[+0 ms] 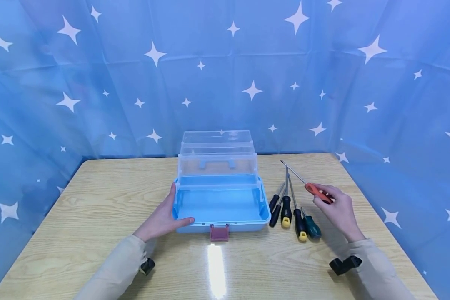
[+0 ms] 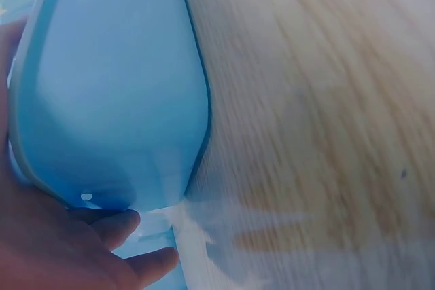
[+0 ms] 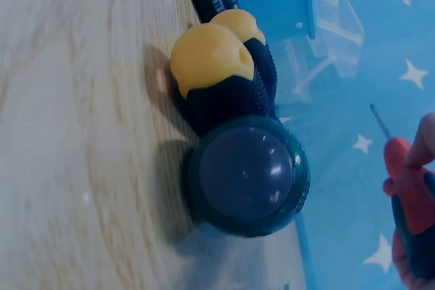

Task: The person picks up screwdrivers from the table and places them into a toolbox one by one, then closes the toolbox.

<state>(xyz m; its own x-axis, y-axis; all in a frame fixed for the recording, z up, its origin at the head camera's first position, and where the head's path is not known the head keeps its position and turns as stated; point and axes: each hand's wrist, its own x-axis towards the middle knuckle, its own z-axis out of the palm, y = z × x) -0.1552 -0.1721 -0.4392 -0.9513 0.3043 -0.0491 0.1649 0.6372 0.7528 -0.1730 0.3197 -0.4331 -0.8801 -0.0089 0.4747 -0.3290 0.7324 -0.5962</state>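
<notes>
While holding the orange-handled screwdriver (image 1: 312,189) raised above the tabletop (image 1: 127,187), also pinching its handle between the thumb and fingers of the right hand (image 1: 340,206) and pointing its tip up toward the far left. Bracing the blue box (image 1: 217,206) with the left hand (image 1: 166,214), spreading wide across its left end, laying the thumb over the front rim and bending the fingers round the back corner. Working with the box standing near mid-table, its clear lid (image 1: 217,146) up and its dark red latch (image 1: 219,233) undone. Judging the stage as early: counting the opening as done, but seeing every visible screwdriver outside the box. Apparently leaving five more unhandled, lying just beside its right side: two black-handled screwdrivers (image 1: 275,216), two black-and-yellow screwdrivers (image 1: 286,209) and one green-handled screwdriver (image 1: 312,228), all well apart from the left hand.
</notes>
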